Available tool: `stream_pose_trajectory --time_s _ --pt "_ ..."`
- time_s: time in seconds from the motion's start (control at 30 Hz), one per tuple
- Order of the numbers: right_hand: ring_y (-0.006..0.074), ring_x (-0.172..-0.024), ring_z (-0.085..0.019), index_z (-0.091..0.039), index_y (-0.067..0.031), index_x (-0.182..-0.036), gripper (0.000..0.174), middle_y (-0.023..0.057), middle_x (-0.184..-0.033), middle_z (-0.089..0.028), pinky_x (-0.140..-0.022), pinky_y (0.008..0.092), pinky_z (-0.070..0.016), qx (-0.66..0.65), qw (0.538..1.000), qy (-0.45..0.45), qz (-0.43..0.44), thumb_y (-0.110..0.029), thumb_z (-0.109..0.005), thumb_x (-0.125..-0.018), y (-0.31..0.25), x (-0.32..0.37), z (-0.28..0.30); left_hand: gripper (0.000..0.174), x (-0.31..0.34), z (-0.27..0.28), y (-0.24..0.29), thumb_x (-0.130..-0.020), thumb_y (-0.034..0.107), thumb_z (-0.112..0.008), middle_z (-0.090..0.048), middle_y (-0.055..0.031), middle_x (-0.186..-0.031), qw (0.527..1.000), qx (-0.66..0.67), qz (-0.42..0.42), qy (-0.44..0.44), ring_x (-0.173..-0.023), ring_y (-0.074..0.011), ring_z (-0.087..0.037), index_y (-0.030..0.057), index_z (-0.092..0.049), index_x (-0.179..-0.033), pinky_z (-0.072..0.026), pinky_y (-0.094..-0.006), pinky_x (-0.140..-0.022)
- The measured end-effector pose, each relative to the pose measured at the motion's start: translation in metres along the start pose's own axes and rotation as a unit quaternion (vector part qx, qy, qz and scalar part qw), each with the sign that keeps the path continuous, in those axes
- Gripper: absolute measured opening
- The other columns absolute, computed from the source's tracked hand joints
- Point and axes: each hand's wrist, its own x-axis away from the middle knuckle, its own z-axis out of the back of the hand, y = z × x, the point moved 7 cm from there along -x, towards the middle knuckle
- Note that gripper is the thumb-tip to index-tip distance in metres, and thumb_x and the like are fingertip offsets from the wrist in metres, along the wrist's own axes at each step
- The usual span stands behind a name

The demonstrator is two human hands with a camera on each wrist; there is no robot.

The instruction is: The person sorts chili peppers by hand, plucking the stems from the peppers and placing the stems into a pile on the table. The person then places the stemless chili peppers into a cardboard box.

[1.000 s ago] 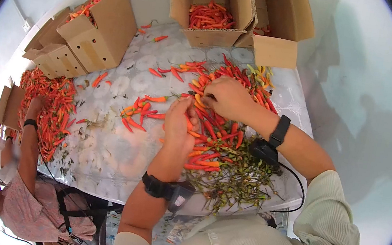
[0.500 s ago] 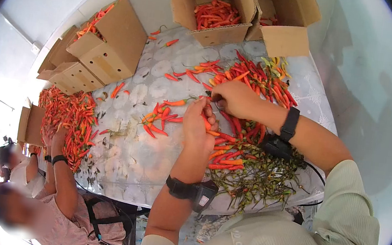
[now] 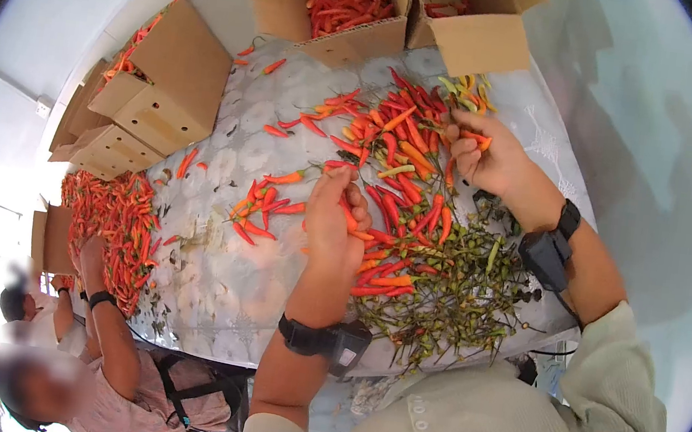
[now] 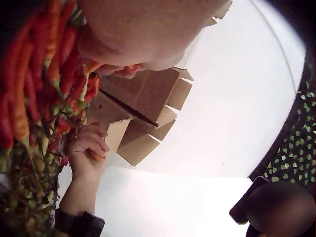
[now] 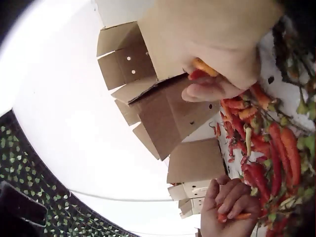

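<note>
My left hand (image 3: 335, 223) is over the near-left part of the chili pile, fingers curled round a few red and orange chilies (image 5: 229, 216). To its right and farther off, my right hand (image 3: 493, 158) holds orange and red chilies (image 3: 478, 140), their ends poking out of its curled fingers. Under and between both hands spreads a heap of loose red and orange chilies (image 3: 408, 133). A few yellow chilies (image 3: 475, 94) lie just beyond the right hand. Close to my body is a mound of green stems (image 3: 447, 306).
Two cardboard boxes (image 3: 358, 48) with red chilies stand at the back; more boxes (image 3: 174, 78) stand at the left. A small group of chilies (image 3: 256, 209) lies left of my left hand. Other people (image 3: 98, 367) sit at the left by a big chili pile (image 3: 116, 227).
My right hand has moved away from my left hand, to the right, and now has chilies showing in it. The left hand keeps its grip near the same spot. The head view has shifted slightly.
</note>
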Motion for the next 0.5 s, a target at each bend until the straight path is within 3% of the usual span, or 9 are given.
stream_pose_trajectory --time_s 0.1,0.2,0.27,0.3,0.33,0.37,0.4,0.43,0.5 --pt "0.0044 -0.048 -0.047 -0.055 -0.0026 -0.095 0.019 0.0017 -0.075 -0.053 -0.034 0.0132 -0.0361 0.034 0.998 0.055 0.024 -0.020 -0.058 -0.089 -0.007 0.012 -0.005 0.010 -0.002 0.001 -0.003 -0.089 0.018 -0.054 -0.047 0.0018 -0.062 0.999 0.037 0.024 -0.019 -0.048 -0.0076 -0.042 0.0088 -0.052 -0.086 -0.0291 -0.0221 -0.040" --pt "0.0042 -0.051 -0.049 -0.058 -0.0035 -0.092 0.019 0.0005 -0.073 -0.054 -0.034 0.0145 -0.0338 0.117 0.992 -0.052 0.001 -0.021 -0.061 -0.086 -0.005 0.006 -0.007 0.011 -0.006 0.004 -0.008 -0.089 0.018 -0.054 -0.050 -0.0005 -0.067 0.990 0.106 0.078 -0.051 -0.053 -0.0091 -0.045 0.0068 -0.053 -0.089 -0.0332 -0.0215 -0.042" --pt "0.0076 -0.053 -0.051 -0.058 -0.0022 -0.090 0.018 0.0026 -0.073 -0.055 -0.037 0.0198 -0.0374 0.318 0.945 -0.010 0.075 -0.019 -0.063 -0.085 -0.007 0.007 -0.005 0.016 -0.007 0.002 -0.010 -0.092 0.019 -0.050 -0.053 -0.0045 -0.076 0.982 0.150 0.101 -0.050 -0.064 -0.0134 -0.051 0.0034 -0.053 -0.093 -0.0422 -0.0230 -0.051" --pt "0.0093 -0.053 -0.053 -0.058 -0.0015 -0.089 0.018 0.0036 -0.073 -0.056 -0.039 0.0225 -0.0392 0.414 0.904 0.011 0.108 -0.018 -0.064 -0.084 -0.006 0.008 -0.008 0.019 -0.006 0.001 -0.010 -0.093 0.020 -0.048 -0.054 -0.0064 -0.081 0.977 0.173 0.112 -0.048 -0.069 -0.0156 -0.053 0.0017 -0.053 -0.095 -0.0467 -0.0237 -0.055" --pt "0.0123 -0.057 -0.054 -0.059 -0.0015 -0.089 0.016 0.0049 -0.073 -0.057 -0.044 0.0257 -0.0416 0.547 0.803 0.007 0.237 -0.016 -0.064 -0.082 -0.012 0.011 -0.018 0.022 -0.005 -0.003 -0.009 -0.094 0.021 -0.046 -0.055 -0.0089 -0.088 0.975 0.185 0.111 -0.059 -0.078 -0.0190 -0.054 0.0007 -0.052 -0.100 -0.0480 -0.0276 -0.063" --pt "0.0153 -0.061 -0.056 -0.060 -0.0015 -0.088 0.015 0.0062 -0.073 -0.057 -0.050 0.0289 -0.0439 0.655 0.667 0.001 0.356 -0.014 -0.065 -0.081 -0.011 0.016 -0.028 0.025 -0.002 -0.008 -0.009 -0.095 0.021 -0.044 -0.055 -0.0113 -0.095 0.972 0.198 0.109 -0.069 -0.086 -0.0224 -0.055 -0.0002 -0.050 -0.105 -0.0493 -0.0315 -0.071" --pt "0.0183 -0.064 -0.058 -0.061 -0.0015 -0.088 0.014 0.0075 -0.073 -0.058 -0.055 0.0321 -0.0463 0.734 0.501 -0.006 0.459 -0.012 -0.065 -0.080 -0.002 0.027 -0.045 0.028 0.000 -0.012 -0.008 -0.096 0.022 -0.041 -0.055 -0.0137 -0.101 0.968 0.212 0.108 -0.080 -0.094 -0.0258 -0.056 -0.0012 -0.049 -0.110 -0.0506 -0.0355 -0.080" --pt "0.0265 -0.076 -0.059 -0.064 -0.0026 -0.090 0.016 0.0100 -0.079 -0.060 -0.069 0.0369 -0.0474 0.774 0.474 0.018 0.419 -0.011 -0.067 -0.076 0.003 0.028 -0.048 0.032 0.003 -0.017 -0.008 -0.097 0.025 -0.040 -0.054 -0.0146 -0.106 0.962 0.225 0.115 -0.100 -0.100 -0.0268 -0.055 -0.0008 -0.047 -0.113 -0.0478 -0.0384 -0.085" --pt "0.0276 -0.076 -0.061 -0.065 -0.0054 -0.090 0.017 0.0102 -0.081 -0.059 -0.066 0.0391 -0.0491 0.790 0.419 0.014 0.446 -0.016 -0.065 -0.076 0.010 0.025 -0.051 0.038 0.006 -0.026 -0.008 -0.098 0.031 -0.038 -0.051 -0.0164 -0.116 0.948 0.252 0.127 -0.143 -0.110 -0.0287 -0.052 0.0001 -0.043 -0.120 -0.0424 -0.0442 -0.096"
